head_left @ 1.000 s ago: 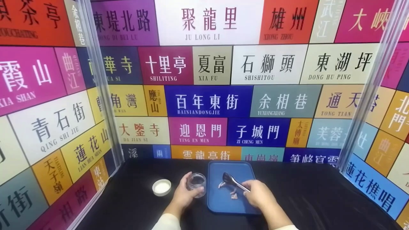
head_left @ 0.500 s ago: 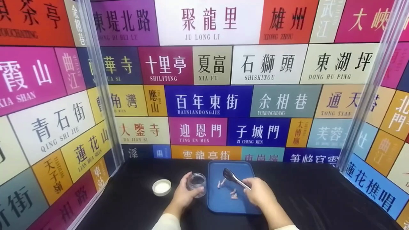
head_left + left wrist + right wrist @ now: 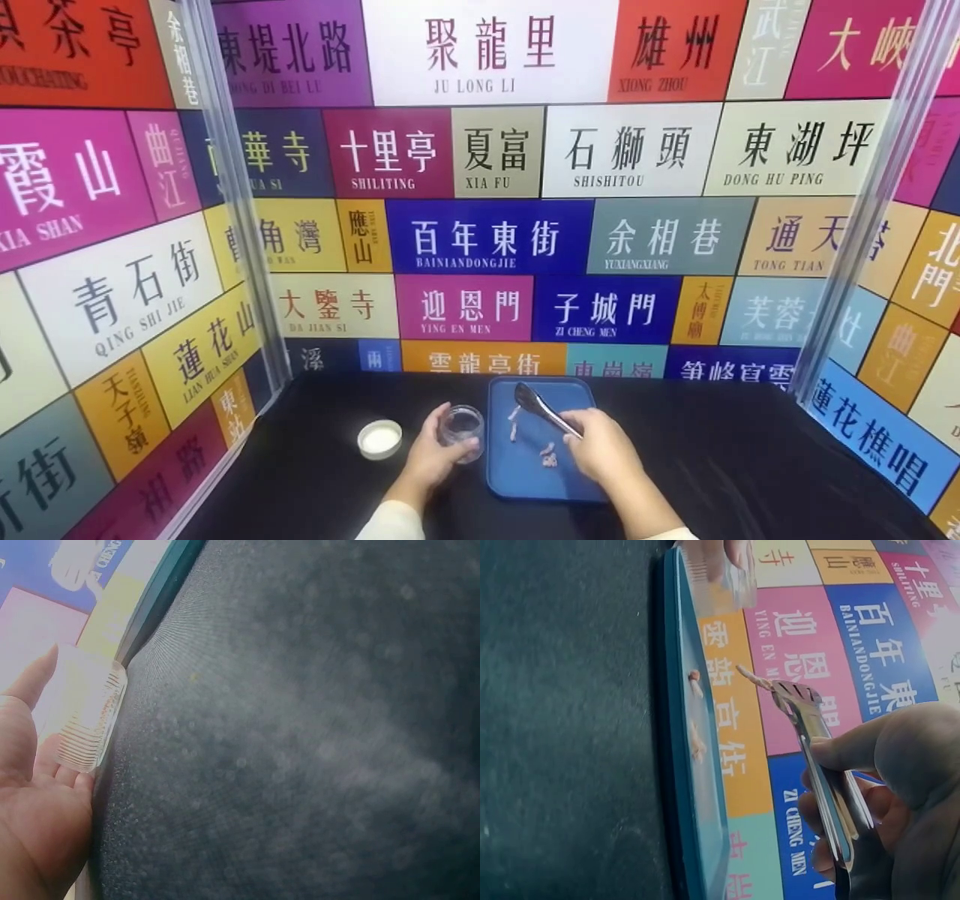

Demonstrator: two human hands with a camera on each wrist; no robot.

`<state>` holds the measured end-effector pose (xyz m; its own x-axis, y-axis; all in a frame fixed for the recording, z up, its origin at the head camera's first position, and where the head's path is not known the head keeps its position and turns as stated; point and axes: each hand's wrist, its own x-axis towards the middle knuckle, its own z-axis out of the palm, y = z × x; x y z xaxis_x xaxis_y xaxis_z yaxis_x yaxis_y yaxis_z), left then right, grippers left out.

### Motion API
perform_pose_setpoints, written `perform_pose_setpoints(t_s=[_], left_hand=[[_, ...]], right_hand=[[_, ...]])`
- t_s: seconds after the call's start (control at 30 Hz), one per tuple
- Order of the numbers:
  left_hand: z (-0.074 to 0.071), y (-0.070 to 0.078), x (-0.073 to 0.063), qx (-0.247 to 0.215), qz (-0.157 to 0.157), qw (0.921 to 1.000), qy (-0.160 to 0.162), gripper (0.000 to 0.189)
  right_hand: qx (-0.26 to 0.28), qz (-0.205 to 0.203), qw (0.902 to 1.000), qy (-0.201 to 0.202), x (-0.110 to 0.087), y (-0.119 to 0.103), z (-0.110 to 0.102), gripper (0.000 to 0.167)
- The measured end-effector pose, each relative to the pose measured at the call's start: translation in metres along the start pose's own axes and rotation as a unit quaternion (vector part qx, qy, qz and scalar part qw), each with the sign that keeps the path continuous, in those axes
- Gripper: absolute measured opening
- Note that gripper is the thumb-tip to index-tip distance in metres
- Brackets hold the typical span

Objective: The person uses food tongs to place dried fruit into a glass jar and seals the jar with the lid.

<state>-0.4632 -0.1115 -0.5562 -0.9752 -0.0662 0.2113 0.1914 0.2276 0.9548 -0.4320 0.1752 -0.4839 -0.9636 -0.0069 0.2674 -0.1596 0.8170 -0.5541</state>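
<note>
My left hand [image 3: 439, 454] grips a clear ribbed jar [image 3: 466, 424], open at the top, just left of the blue tray [image 3: 510, 480]. In the left wrist view, glare washes out much of the jar. My right hand [image 3: 606, 448] holds metal tongs [image 3: 551, 412] above the tray. At the tongs' tips, in the right wrist view, a thin pale pinkish strip [image 3: 751, 676] is pinched and sticks out clear of the tray. More small pinkish pieces [image 3: 550, 457] lie on the tray's middle; their kind cannot be told.
A round white lid [image 3: 380, 439] lies on the black tablecloth [image 3: 322, 487] to the left of the jar. Panels printed with characters [image 3: 487, 236] enclose the table at the back and sides, with clear upright strips at the corners.
The tongs swing a little up and then left over the tray, and the pinched strip travels with them towards the jar. My left hand and the jar stay in place.
</note>
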Motion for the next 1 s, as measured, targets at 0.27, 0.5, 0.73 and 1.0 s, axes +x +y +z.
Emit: perform_pose_setpoints(t_s=[0.27, 0.5, 0.73, 1.0], left_hand=[[0.0, 0.001, -0.001, 0.007, -0.001, 1.0, 0.002, 0.091], [0.0, 0.0, 0.0, 0.007, 0.001, 1.0, 0.0, 0.091], [0.001, -0.003, 0.003, 0.007, 0.003, 1.0, -0.002, 0.09], [0.0, 0.001, 0.001, 0.018, 0.007, 0.9998, 0.001, 0.09]], right_hand=[[0.008, -0.022, 0.9994, 0.026, -0.006, -0.016, 0.002, 0.034], [0.029, -0.045, 0.9978, 0.039, -0.013, -0.031, 0.008, 0.037], [0.022, -0.097, 0.9937, 0.052, -0.019, -0.04, 0.017, 0.035], [0.02, -0.114, 0.9926, 0.039, -0.021, -0.041, 0.025, 0.032]])
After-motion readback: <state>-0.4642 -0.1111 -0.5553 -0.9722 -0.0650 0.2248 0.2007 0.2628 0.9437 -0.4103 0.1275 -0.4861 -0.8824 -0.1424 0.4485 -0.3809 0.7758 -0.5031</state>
